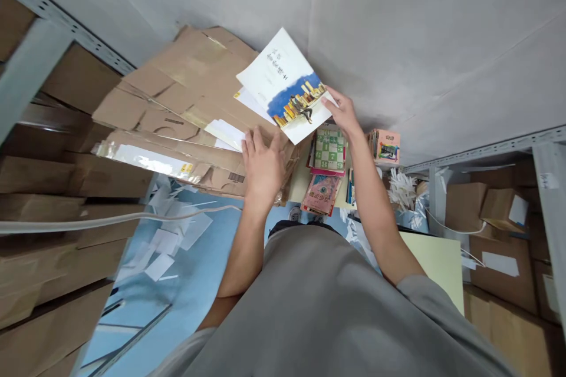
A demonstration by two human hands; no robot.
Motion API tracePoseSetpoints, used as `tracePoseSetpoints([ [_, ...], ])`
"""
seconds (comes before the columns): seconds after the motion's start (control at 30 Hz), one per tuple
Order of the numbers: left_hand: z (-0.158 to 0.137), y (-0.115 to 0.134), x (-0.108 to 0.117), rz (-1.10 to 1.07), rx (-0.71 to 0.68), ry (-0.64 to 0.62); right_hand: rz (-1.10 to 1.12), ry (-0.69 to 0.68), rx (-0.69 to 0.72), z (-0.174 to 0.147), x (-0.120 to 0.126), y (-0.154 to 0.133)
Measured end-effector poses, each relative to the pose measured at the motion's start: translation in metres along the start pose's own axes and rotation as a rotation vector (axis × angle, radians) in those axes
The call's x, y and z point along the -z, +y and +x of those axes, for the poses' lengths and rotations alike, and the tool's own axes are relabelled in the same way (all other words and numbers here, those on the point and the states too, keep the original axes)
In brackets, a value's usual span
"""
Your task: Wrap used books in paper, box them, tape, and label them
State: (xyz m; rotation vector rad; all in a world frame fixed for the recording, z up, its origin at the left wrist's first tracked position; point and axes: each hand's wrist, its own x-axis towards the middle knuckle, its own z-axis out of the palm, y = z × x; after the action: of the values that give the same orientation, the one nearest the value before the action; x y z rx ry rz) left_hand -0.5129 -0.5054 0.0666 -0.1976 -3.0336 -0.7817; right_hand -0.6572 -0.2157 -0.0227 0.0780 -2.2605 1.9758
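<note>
My right hand (342,109) pinches the lower right corner of a thin paperback book (287,85), whose white cover carries a blue and yellow city drawing. The book is tilted above a stack of flattened cardboard boxes (177,85). My left hand (264,159) lies on the cardboard with its fingers spread, its fingertips at some white paper (225,132). Partly under the held book, another white sheet or booklet (254,103) shows. Below my right forearm are a green book with numbers (329,150) and a pink book (322,193).
Shelves of brown cartons stand at left (39,271) and right (504,271). A small book pile (385,146) sits near the wall. Loose papers (177,235) litter the blue floor (194,294). A pale cable (132,219) crosses the left side.
</note>
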Motion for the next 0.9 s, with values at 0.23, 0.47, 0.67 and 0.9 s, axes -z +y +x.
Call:
tracePoseSetpoints([
  [0.23,-0.019,0.039,-0.069,-0.312,-0.284,-0.101,-0.191,0.606,-0.017,-0.146,0.061,0.040],
  [0.47,0.012,0.034,-0.203,-0.362,0.224,-0.369,-0.238,0.797,-0.394,-0.215,0.033,0.105],
  [0.67,0.029,0.018,-0.244,-0.447,0.330,-0.386,-0.257,0.693,-0.641,-0.219,0.019,0.135],
  [0.9,0.034,0.011,-0.265,-0.510,0.360,-0.350,-0.337,0.519,-0.548,-0.221,0.019,0.149],
])
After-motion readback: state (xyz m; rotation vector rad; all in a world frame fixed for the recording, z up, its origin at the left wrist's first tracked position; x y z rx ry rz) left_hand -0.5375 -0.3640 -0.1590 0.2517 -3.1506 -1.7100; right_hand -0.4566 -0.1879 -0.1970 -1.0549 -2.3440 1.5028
